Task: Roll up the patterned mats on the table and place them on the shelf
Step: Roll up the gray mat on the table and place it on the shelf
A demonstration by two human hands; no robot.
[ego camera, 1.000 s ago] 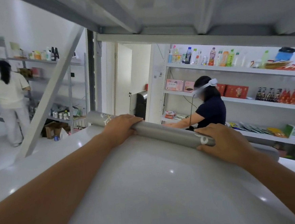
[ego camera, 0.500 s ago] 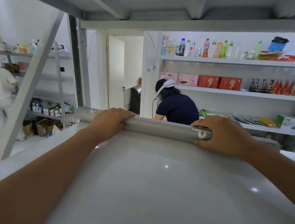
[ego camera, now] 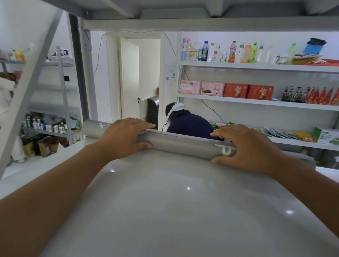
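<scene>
Rolling looks basically done on this one: the mat (ego camera: 182, 145) is a tight grey tube lying across the far edge of the table (ego camera: 171, 219), left end poking out past the far left corner area, right end running off behind the right wrist. Can't tell if a flat strip is left behind the roll. I'd say what's left is lifting it and getting it onto a shelf; I can't spot any mats on the stocked shelves (ego camera: 261, 66) off to the right. Grip-wise, the left hand (ego camera: 124, 138) is draped over the tube, fingers across the top, thumb tucked on the near side. The right hand (ego camera: 247, 148) wraps it the same way, near the white pattern.
</scene>
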